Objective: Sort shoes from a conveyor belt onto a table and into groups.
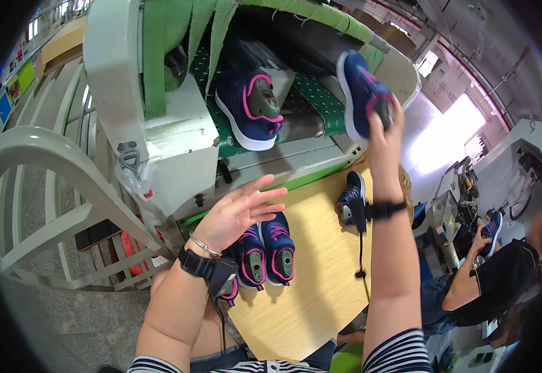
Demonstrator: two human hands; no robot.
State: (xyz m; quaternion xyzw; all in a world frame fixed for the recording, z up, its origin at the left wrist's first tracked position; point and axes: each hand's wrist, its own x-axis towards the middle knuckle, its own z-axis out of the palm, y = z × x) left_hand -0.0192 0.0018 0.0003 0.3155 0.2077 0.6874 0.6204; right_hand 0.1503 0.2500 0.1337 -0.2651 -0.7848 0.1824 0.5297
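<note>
In my right hand (388, 133) is a navy sneaker (357, 84) with pink lining and a white sole, gripped at its heel end. It is raised at the right side of the machine's opening. My left hand (240, 211) holds nothing, its fingers spread above the wooden table (321, 273). Another navy sneaker (235, 102), with a dark shoe last inside, sits on the green perforated conveyor belt (333, 109). Several matching sneakers (277, 233) stand side by side below my left hand, partly hidden by it. One more sneaker (350, 193) lies near my right wrist.
The pale machine housing (112, 68) has green fabric strips (157, 68) hanging over its opening. Curved metal rails (53, 155) stand at the left. At the right, a co-worker in a dark shirt (501, 283) holds another sneaker (492, 233) near a bench with equipment.
</note>
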